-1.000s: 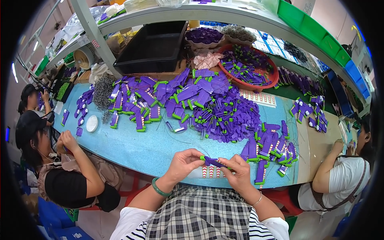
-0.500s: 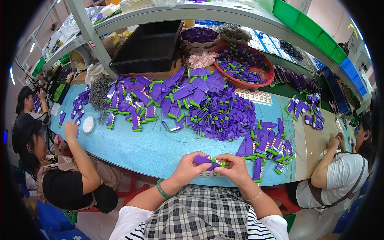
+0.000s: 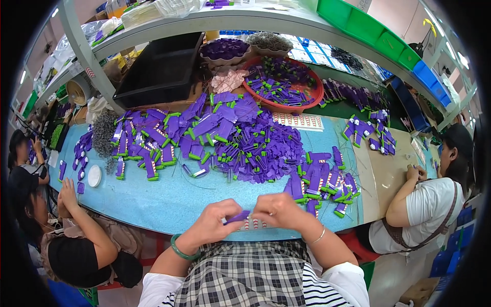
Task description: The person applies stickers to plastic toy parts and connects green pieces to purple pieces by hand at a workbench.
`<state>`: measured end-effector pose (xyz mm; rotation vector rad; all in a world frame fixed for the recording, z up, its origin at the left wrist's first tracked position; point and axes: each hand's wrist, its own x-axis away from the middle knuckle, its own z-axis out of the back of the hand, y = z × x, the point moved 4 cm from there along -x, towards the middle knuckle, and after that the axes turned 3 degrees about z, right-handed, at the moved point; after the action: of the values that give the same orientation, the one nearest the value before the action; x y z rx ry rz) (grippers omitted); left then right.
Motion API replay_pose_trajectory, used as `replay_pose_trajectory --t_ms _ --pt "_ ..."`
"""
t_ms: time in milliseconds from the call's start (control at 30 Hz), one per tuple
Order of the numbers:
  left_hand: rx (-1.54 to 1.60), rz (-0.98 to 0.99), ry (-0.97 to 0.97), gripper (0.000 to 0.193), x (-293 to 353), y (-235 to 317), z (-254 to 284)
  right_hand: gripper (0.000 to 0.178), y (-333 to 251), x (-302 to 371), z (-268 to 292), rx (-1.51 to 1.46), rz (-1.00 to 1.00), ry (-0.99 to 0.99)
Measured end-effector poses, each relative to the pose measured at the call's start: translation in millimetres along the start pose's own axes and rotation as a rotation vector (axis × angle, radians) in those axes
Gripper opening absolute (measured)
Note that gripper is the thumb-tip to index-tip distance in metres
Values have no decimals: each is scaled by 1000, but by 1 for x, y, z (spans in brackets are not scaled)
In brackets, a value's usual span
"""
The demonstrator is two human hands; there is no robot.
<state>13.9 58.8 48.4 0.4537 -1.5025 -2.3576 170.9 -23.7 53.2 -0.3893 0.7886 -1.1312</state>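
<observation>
My left hand (image 3: 217, 221) is closed on a flat purple plastic piece (image 3: 238, 217) near the table's front edge. Just to its right, my right hand (image 3: 279, 211) has its fingers pinched together; whatever they hold, if anything, is too small or hidden. Below both hands lies a sheet of red-and-white striped stickers (image 3: 257, 224), partly covered by them. Right of my hands is a cluster of purple pieces with green ends and striped stickers (image 3: 327, 179). Beyond my hands spreads a large heap of purple parts (image 3: 271, 146), some with green ends.
A red basin (image 3: 314, 100) of purple-and-green parts stands behind the heap, with a black tray (image 3: 153, 77) to its left. Another sticker sheet (image 3: 299, 122) lies by the basin. A tangle of grey wire parts (image 3: 105, 133) and a white lid (image 3: 94, 175) sit left. Co-workers sit on both sides.
The view has shifted to the right. My hands have drawn apart; the left keeps the purple piece, while the right has let go of it and is pinched above the sticker sheet.
</observation>
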Motion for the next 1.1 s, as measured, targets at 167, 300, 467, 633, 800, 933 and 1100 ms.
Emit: replay_pose_trajectory --t_ms 167,300,467,633,800,933,1100 --pt "254 318 275 10 11 -16 26 17 61 2 29 666 -330 173" --pt "498 157 538 13 13 -20 38 19 77 -2 23 639 -460 196" --pt "646 45 648 13 16 -34 39 14 80 0 22 469 -478 252" --pt "510 217 372 15 7 -44 7 11 45 -6 26 155 -249 192" --pt "232 269 124 14 -4 -33 -30 16 -8 -8 12 -167 -225 171" --pt "63 151 57 15 -5 -18 -36 15 -12 -1 -4 -133 -263 251" --pt "-16 106 60 18 -3 -21 -33 14 -20 -4 -10 -32 -260 288"
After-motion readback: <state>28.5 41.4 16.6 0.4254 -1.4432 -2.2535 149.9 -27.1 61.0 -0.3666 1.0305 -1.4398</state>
